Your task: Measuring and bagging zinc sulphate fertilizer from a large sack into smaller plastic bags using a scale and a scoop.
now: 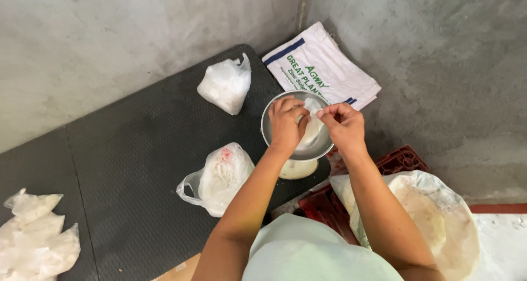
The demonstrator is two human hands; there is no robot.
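Steel bowl [297,144]: round and shiny, just right of the frame's middle, resting on a pale tub [297,169] at the edge of the dark rubber mat [132,166].
Small clear bag [312,128]: thin plastic with white contents, standing inside the bowl, its mouth pulled up between both hands.
Left hand [285,123]: fingers curled shut, pinching the bag's top edge on the left side.
Right hand [343,123]: fingers closed, pinching the same edge from the right, thumb and forefinger touching the film.
Handling: looks light, soft and slippery; the film could tear, so the bunched neck seems the safest place to hold.
Nearby: a knotted white bag [225,84] above left of the bowl, a looser bag with handles [218,178] below left, filled bags [34,236] in the lower left corner, a folded woven sack [321,67] against the concrete wall, a large open sack [433,220] at lower right over a red crate [403,161].
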